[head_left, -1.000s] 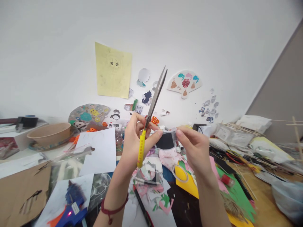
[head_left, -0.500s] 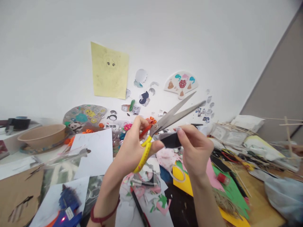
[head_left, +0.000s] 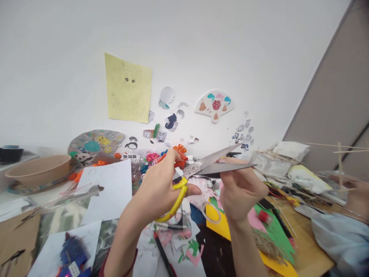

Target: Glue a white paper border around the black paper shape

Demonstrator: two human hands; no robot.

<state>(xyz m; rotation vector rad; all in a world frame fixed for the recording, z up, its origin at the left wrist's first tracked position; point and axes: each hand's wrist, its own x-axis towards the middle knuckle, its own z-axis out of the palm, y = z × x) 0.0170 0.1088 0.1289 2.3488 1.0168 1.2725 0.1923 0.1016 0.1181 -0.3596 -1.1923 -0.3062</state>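
My left hand point(head_left: 161, 179) is closed round the handles of a pair of scissors point(head_left: 206, 164), one loop red and the other yellow. Their metal blades point right and stand apart. Between thumb and fingers, my right hand point(head_left: 240, 188) pinches a small flat black piece point(head_left: 215, 175), whose material I cannot make out. Part of this piece lies behind the lower blade. The blade tips reach across in front of my right fingers. Below both hands are paper scraps point(head_left: 194, 250) in white, pink and green, and a black-and-red pen point(head_left: 164, 254).
A tape roll point(head_left: 211, 212) lies on yellow paper at centre right. A clay-coloured bowl point(head_left: 40, 169) and a blue glue gun point(head_left: 72, 254) stand left. Thin sticks point(head_left: 340, 165) and another person's hand point(head_left: 357, 196) are at far right. Cutouts and a fan point(head_left: 215, 105) hang on the wall.
The scissor blades have come closer together and turned flatter, and now pass in front of the black piece and my right fingers. Another person's hand shows more at the right.
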